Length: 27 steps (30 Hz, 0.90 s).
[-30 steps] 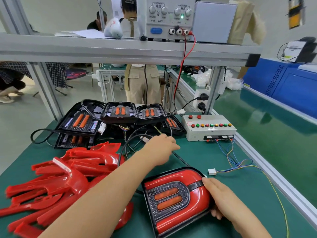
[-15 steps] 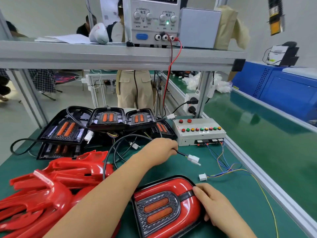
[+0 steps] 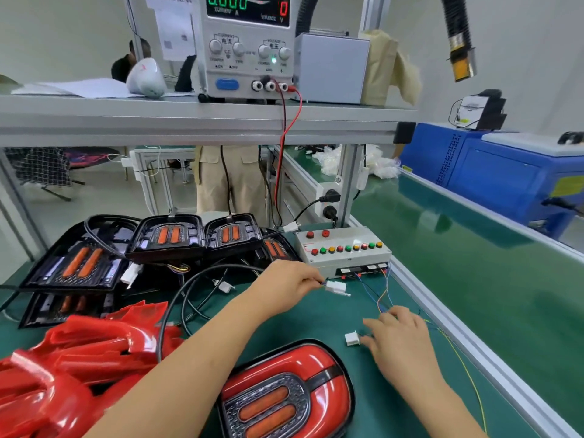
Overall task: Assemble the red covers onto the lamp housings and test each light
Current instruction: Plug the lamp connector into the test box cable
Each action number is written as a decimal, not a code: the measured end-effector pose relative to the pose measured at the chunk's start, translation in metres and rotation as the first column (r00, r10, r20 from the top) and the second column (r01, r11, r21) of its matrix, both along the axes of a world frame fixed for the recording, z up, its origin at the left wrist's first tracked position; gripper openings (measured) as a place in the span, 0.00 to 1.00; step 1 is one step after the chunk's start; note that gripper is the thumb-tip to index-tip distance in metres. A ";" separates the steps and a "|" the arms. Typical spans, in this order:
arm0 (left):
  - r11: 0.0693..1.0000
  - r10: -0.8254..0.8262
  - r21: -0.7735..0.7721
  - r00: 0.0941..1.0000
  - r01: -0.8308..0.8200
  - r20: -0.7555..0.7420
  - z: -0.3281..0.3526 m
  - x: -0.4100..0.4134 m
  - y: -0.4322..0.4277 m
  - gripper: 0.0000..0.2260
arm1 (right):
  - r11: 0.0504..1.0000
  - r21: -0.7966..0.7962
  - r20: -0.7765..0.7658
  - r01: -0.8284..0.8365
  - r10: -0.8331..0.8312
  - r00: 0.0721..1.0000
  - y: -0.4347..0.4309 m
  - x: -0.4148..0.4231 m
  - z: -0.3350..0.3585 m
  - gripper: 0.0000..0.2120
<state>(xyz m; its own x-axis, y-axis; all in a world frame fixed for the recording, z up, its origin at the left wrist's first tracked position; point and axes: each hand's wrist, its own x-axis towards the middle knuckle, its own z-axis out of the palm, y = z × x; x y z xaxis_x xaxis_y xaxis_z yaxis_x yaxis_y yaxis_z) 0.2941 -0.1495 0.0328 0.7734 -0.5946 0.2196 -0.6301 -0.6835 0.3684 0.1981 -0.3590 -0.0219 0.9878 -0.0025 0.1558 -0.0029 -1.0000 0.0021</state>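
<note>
Power supply display read green "0.000" over "CURRENT A", red "0" over "VOLTAGE V". Knobs were labelled 电流 at left, 电压 at right, "OUTPUT" between. Smaller panel print was too blurred. Sheet above bore Chinese characters, cut off at top.

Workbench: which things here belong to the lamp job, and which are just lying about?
In the job: covered lamp, lamp plug in the left hand, tester plug, button box, power supply, red covers, black housings.
Lying about: papers, brown bag, blue machine.
</note>
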 end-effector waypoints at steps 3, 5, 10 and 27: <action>0.999 -0.023 -0.039 0.997 0.020 -0.071 -0.001 -0.002 -0.005 0.14 | 0.998 0.043 0.036 0.034 -0.036 0.999 0.002 0.004 -0.004 0.14; 0.998 -0.034 -0.056 0.991 0.027 -0.126 -0.003 -0.001 -0.007 0.13 | 0.989 0.139 0.088 0.056 -0.068 0.994 0.002 0.006 -0.002 0.12; 1.000 0.013 -0.015 0.983 -0.016 -0.185 -0.005 0.005 -0.008 0.12 | 0.851 0.525 0.146 0.018 -0.111 0.983 -0.005 0.007 0.006 0.08; 1.000 -0.021 0.009 0.962 0.024 -0.271 -0.005 -0.002 -0.014 0.14 | 0.722 0.662 0.438 -0.201 -0.155 0.885 0.007 0.013 0.013 0.05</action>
